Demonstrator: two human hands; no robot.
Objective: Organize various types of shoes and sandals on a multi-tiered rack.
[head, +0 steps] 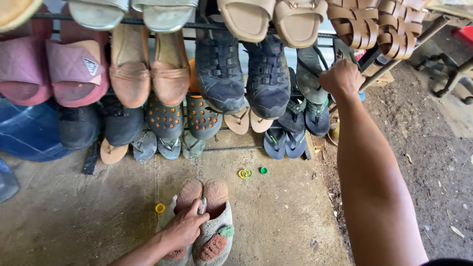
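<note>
My left hand [185, 227] reaches down to the floor and closes on a pair of grey fuzzy slippers [217, 221] with reddish insoles and small strawberry trims, gripping them where the two meet. My right hand [341, 78] is raised and closed on a dark flip-flop [312, 74] at the right end of the shoe rack [256, 148]. The rack's metal bars hold several pairs: pink slides [74, 69], brown loafers [150, 69], black sneakers [241, 74], dark studded clogs [182, 118].
Tan and woven brown sandals [374, 24] sit on the top tier. Small yellow and green plastic rings and caps [245, 173] lie on the concrete floor. A blue container [24, 130] stands at left. Dirt ground and a metal frame [453, 79] lie to the right.
</note>
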